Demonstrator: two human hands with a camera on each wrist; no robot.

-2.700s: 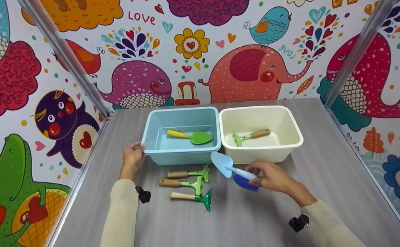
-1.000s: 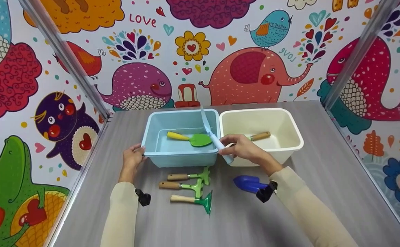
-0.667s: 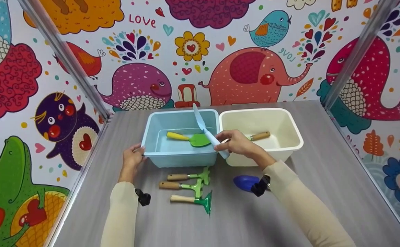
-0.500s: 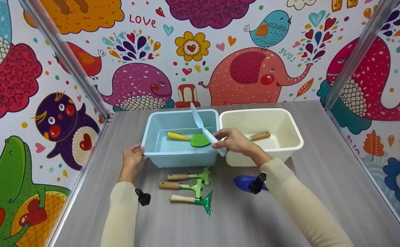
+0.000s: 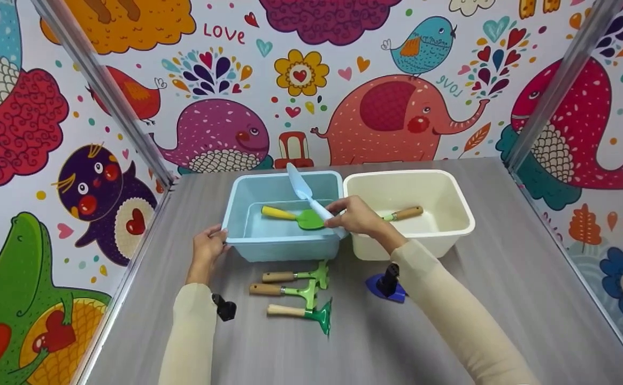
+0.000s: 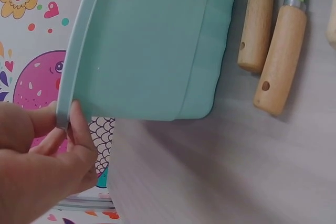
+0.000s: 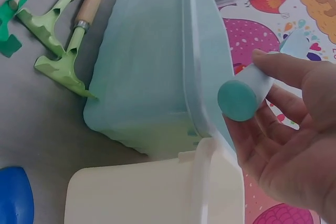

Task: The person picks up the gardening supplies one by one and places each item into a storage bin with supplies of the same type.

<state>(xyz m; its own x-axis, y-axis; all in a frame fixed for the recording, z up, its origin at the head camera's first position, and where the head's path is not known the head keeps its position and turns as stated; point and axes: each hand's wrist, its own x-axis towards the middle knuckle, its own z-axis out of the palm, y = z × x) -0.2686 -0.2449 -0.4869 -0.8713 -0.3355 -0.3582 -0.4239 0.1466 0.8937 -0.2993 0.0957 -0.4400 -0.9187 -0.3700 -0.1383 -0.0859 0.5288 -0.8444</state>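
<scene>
My right hand [image 5: 358, 216] pinches the handle of a light blue trowel [image 5: 301, 190], its blade pointing up and away over the blue bin [image 5: 284, 250]. In the right wrist view the butt of the trowel handle [image 7: 238, 100] faces the camera between thumb and fingers. My left hand [image 5: 208, 247] grips the blue bin's front left rim between thumb and fingers, as the left wrist view also shows. Inside that bin lies a trowel with a green blade and yellow handle [image 5: 279, 213]. A small rake with a wooden handle [image 5: 410, 212] lies in the cream bin [image 5: 402, 247], partly hidden by my right hand.
In front of the blue bin lie two light green rakes [image 5: 268, 289] with wooden handles and a darker green hand tool [image 5: 319, 316]. A dark blue trowel [image 5: 378, 287] lies under my right wrist, partly covered. Patterned walls with metal posts [image 5: 552, 91] enclose the table.
The light blue trowel has gone from in front of the bins, up and left, to above the blue bin in my right hand. My left hand has stayed on the rim.
</scene>
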